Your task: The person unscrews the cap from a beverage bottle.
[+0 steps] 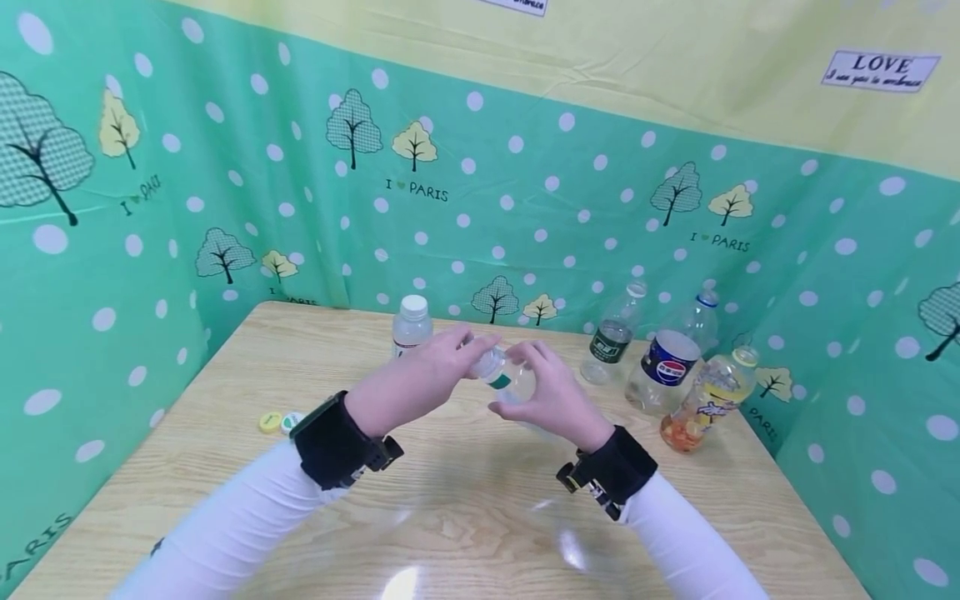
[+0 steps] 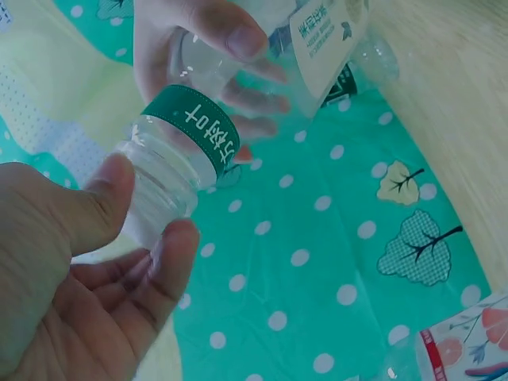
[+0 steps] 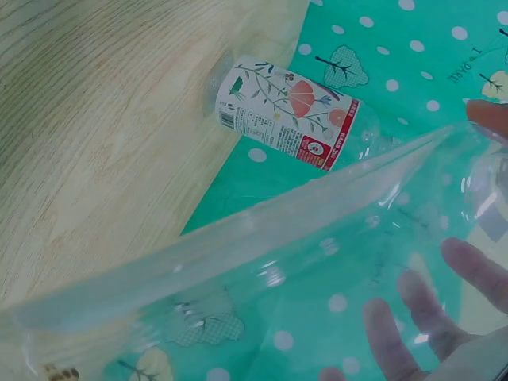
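Wood-grain table [image 1: 450,517]: clear bottle [image 1: 519,385], green neck band [image 2: 190,131]; mouth pointed ten o'clock (head view), long axis ten-to-four; left hand [image 1: 416,379] pinched neck, right hand [image 1: 558,400] gripped body.

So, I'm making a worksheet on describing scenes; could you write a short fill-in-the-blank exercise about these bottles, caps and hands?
1. The hand round the body of the clear bottle is the person's ____ one.
2. Beyond the left hand, an upright bottle wears a ____ cap.
3. In the head view, left of the white-and-green cap lies a ____ cap.
4. Between the green-labelled bottle and the yellow-labelled bottle stands one with a mainly ____ label.

Missing words: right; white; yellow; blue.
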{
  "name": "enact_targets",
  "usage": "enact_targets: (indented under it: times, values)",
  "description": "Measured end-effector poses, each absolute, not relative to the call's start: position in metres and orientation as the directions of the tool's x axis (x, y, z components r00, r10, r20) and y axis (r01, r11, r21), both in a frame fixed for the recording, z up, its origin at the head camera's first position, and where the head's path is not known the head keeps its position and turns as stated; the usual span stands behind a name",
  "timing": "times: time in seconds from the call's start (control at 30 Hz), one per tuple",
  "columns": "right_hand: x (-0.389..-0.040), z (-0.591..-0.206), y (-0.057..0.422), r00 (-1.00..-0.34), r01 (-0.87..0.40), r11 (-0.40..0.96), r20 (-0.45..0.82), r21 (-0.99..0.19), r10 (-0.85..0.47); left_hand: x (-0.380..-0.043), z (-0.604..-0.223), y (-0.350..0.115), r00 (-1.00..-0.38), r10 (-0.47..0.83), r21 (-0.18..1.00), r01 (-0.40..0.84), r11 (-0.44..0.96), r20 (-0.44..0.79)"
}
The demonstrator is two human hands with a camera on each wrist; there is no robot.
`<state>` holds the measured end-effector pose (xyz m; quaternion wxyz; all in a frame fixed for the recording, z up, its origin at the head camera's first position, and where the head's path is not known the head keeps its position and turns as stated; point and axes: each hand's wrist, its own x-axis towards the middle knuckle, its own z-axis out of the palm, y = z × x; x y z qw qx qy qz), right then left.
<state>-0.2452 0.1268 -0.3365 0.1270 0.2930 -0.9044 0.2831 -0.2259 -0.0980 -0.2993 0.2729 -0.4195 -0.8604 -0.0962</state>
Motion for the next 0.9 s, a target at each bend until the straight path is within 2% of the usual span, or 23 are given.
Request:
enact_targets:
  times: [0.13,0.27,0.37,0.5,0.73,0.9]
  values:
    - [-0.244,-0.335,0.125,-0.805,-0.585,0.702,0.395,-0.407,-0.442,-0.221,-0.307,-0.089,-0.619,0.525,0.015,0.655,0.755,0.583]
    - [-0.243,-0.333,0.122,-0.796,-0.597,0.701,0.401,-0.39,-0.453,-0.218,-0.311,-0.083,-0.649,0.397,0.067,0.569,0.82,0.649]
    - [-0.243,-0.333,0.121,-0.791,-0.604,0.688,0.402,-0.402,-0.46,-0.218,-0.31,-0.082,-0.641,0.394,0.103,0.595,0.797,0.659]
    - [-0.244,-0.334,0.121,-0.775,-0.627,0.659,0.414,-0.415,-0.477,-0.219,-0.306,-0.085,-0.608,0.477,0.125,0.689,0.714,0.634]
    - [-0.245,-0.335,0.126,-0.792,-0.607,0.664,0.401,-0.436,-0.46,-0.22,-0.298,-0.097,-0.491,0.659,-0.013,0.796,0.605,0.57]
    - [-0.247,-0.334,0.128,-0.797,-0.601,0.669,0.385,-0.437,-0.465,-0.224,-0.295,-0.098,-0.464,0.692,-0.043,0.813,0.58,0.554]
